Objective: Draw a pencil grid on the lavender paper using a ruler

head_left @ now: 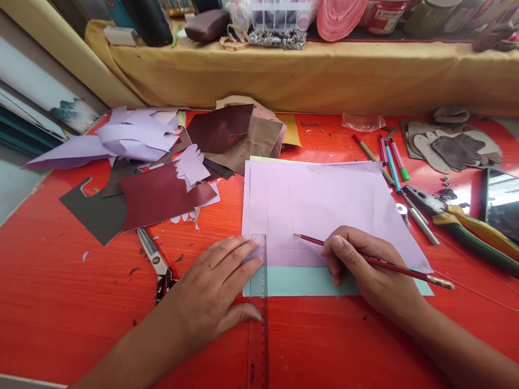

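Observation:
A lilac paper sheet [336, 200] with thin pencil lines lies over a light-blue sheet [300, 282]. My left hand [221, 283] rests with outstretched fingers on the left side of a clear ruler [263, 313], which stands upright in view and overlaps the sheets' lower left. In my right hand [360, 265] is a red and black pencil [389, 263], pinched near its front. The pencil's tip meets the lilac sheet by a drawn line, to the right of the ruler. The heel of that hand lies over the sheets.
Scissors [156, 259] lie left of my left hand, below leather scraps [154, 194] and lilac paper offcuts [133, 135]. Pliers [462, 221], felt-tip pens [391, 156], a phone-like dark screen [503, 200] and cut leather pieces [458, 146] are on the right. A cloth-covered ledge [284, 75] runs behind.

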Demonstrator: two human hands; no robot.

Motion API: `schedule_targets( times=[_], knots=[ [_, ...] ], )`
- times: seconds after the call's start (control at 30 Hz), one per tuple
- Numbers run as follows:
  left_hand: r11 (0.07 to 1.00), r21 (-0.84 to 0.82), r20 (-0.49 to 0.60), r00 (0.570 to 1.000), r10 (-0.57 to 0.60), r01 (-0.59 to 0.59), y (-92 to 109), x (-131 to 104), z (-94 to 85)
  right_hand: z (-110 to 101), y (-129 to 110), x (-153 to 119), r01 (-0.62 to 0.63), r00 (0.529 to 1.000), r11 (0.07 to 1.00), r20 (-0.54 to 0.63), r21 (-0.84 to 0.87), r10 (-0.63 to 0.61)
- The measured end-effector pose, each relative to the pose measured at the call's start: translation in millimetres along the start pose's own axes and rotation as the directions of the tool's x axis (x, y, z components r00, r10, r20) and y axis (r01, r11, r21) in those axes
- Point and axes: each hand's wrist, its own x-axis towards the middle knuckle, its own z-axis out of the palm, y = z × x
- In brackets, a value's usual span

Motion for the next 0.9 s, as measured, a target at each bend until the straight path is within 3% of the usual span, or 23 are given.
schedule_targets(
  times=[0.9],
  knots=[
    [0.999, -0.028, 0.016, 1.0, -0.027, 0.027, -1.7, -0.4, 0.2, -0.7, 1.6, 0.4, -0.022, 1.0, 1.0, 0.006, -0.013, 0.022]
  ],
)
